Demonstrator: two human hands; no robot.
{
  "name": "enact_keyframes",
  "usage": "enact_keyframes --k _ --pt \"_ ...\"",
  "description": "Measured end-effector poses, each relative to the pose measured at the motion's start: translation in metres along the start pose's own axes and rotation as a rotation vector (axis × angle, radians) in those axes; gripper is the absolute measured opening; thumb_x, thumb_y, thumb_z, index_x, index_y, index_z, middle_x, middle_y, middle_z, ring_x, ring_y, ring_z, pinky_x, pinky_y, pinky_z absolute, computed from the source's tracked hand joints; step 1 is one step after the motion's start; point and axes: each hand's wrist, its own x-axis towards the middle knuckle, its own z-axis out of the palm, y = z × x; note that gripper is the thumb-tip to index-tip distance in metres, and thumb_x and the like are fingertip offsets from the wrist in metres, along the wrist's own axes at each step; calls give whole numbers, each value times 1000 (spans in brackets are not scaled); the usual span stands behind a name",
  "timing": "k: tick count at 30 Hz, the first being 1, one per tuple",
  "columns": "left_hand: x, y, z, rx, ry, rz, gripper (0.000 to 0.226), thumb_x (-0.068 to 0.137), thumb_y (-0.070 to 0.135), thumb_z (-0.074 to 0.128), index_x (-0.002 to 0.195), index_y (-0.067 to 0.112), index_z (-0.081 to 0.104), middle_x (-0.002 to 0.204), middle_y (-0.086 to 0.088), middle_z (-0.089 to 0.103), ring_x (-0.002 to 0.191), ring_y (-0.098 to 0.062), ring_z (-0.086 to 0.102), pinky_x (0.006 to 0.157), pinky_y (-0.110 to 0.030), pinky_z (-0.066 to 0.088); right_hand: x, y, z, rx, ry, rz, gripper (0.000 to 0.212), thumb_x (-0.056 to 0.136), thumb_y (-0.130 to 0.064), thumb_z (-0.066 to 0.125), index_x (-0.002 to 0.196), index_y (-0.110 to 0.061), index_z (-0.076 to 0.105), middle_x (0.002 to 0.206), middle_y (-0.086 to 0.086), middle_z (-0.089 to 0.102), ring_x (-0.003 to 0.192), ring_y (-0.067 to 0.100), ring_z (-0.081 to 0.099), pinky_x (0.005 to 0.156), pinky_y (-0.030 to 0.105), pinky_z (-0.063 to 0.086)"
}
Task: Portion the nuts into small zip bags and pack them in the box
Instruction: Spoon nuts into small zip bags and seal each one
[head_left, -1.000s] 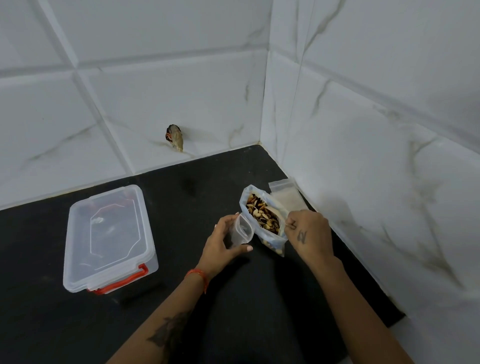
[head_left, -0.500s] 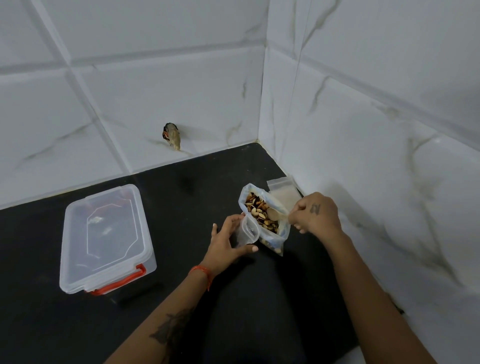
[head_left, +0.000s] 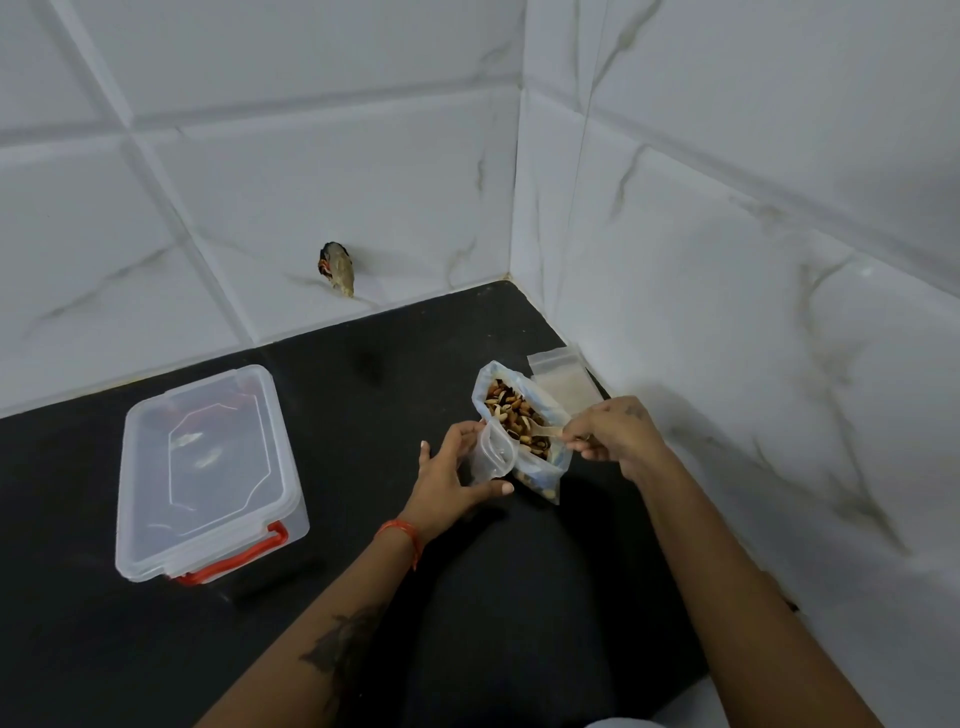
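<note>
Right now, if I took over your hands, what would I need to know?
Left hand holds a small zip bag open beside the big nut bag.
Right hand grips a spoon with its bowl in the nuts.
The box sits closed on the left; spare zip bags lie by the wall.
Done: no filled small bag in sight.
Left: scoop, seal, repeat, open the box, pack.

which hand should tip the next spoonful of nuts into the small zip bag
The right hand: it already grips the clear plastic spoon over the large open bag of mixed nuts, while the left hand holds the small clear zip bag open beside it.
</note>
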Motion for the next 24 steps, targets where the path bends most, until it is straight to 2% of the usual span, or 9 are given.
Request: enact_keyframes --k 4,9,13,16,20,24 --pt "-1 0 -1 -29 -5 4 65 73 30 79 123 34 37 111 31 50 118 0 41 118 -50 0 0 12 3 209 -15 104 4 76 7 68 78 9 66 44 4 59 32 3 49 37 12 44" --pt "0 -2 -4 -72 -6 15 64 59 52 78 109 54 38 107 44 55 117 8 45 116 -54 16 0 20 -6 323 32 129 2 76 3 69 77 5 68 47 4 63 33 3 52 37 13 45" --pt "1 -3 -4 -98 25 17 60 68 34 82 108 50 40 100 52 51 104 22 44 115 -54 19 -5 23 -14 380 31 126 8 79 1 68 71 0 69 49 3 65 34 3 53 37 12 44" --pt "3 -2 -4 -103 48 11 61 67 34 83 109 50 42 103 45 55 106 19 47 115 -52 22 -12 20 -20 403 23 103 10 79 1 68 69 -1 68 47 2 64 34 2 52 37 11 43" --pt "5 3 -6 -143 95 9 70 67 28 83 122 36 41 122 20 53 124 -7 49 109 -36 38 -26 11 -28 381 5 32 6 78 -2 69 72 -3 68 52 2 65 40 3 52 39 13 43" --pt "7 5 -8 -135 99 15 74 66 29 84 127 30 41 131 10 52 123 -9 49 104 -32 42 -43 -3 -27 263 -55 -88 3 75 -3 71 74 -1 69 58 3 63 44 4 50 41 14 43"
